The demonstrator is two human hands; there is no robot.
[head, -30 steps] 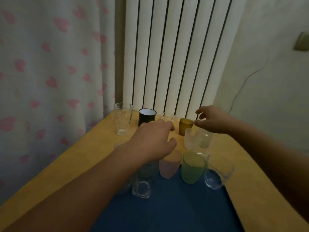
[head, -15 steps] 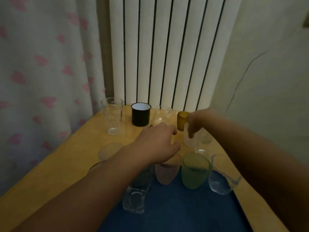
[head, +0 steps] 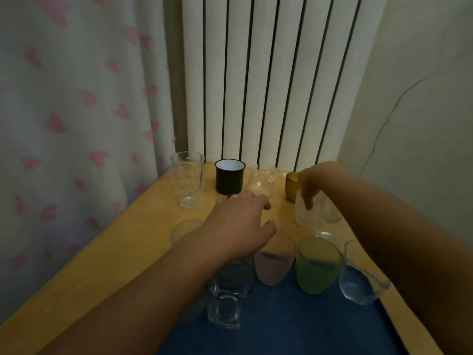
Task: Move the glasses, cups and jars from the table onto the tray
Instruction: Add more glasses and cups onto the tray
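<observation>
Frosted glass (head: 303, 213): set on the table (head: 115, 252), just behind the tray (head: 294, 326); its rim is pinched from above by the right hand (head: 311, 185).
Left hand (head: 238, 226): held over the table, fingers loosely curled, nothing gripped.
Tray: pink cup (head: 275, 262), green cup (head: 317, 265), clear glasses.
Table back: tall glass (head: 188, 179), black mug (head: 229, 176), amber cup (head: 291, 185).

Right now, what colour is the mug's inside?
White inside the black mug, seen in the head view.
</observation>
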